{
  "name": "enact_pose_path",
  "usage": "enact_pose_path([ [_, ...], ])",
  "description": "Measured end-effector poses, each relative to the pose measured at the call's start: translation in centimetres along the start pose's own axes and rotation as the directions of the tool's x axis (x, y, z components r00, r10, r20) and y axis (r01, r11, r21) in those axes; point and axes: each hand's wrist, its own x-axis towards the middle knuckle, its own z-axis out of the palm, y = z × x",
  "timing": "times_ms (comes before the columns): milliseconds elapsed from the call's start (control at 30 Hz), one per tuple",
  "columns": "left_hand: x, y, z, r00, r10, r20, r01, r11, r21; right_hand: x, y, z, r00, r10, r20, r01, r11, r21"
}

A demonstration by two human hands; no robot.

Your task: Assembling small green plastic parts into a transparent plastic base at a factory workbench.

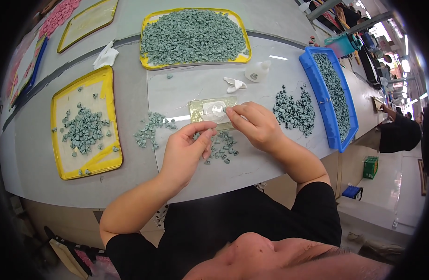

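My right hand (259,125) is pinched at its fingertips on a small grey-green piece, of which only a sliver shows. Its tips are at the edge of a small round clear dish (217,109), which rests on a yellowish rectangular pad (197,112). Nearer me on the left, my left hand (184,148) has thumb and index drawn together; whatever they may grip is too small to tell. Loose grey-green pieces (222,148) lie on the table between my hands. Another small heap (151,129) is left of my left hand, and darker-looking pieces (294,111) are spread to the right.
A yellow-rimmed tray (143,46) heaped with green pieces stands at the back. Another yellow tray (113,126) is at the left, and a blue bin (322,100) at the right. A white squeeze bottle (258,71) and crumpled white cloth (234,85) lie beyond the pad.
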Motion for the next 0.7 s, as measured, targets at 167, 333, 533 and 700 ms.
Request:
enact_pose_path([
  [167, 0.2, 0.1, -0.2, 1.000, -0.022, -0.002, 0.022, 1.000, 0.002, 0.1, -0.1, 0.5, 0.996, 0.063, -0.066, -0.057, 0.995, 0.083],
  [333, 0.5, 0.0, 0.0, 0.999, 0.038, -0.005, -0.039, 0.995, -0.088, 0.3, -1.6, -0.3, 0.873, 0.482, 0.070, -0.452, 0.748, 0.487],
  [533, 0.5, -0.2, -0.4, 0.989, -0.079, 0.123, 0.100, 0.980, -0.172, 0.7, -2.2, -0.8, 0.520, 0.624, 0.584, -0.636, -0.174, 0.752],
  [700, 0.6, -0.8, 0.4, 0.995, -0.060, 0.074, 0.071, 0.985, -0.159, 0.3, -2.1, -0.8, 0.528, 0.565, 0.635, -0.623, -0.250, 0.741],
])
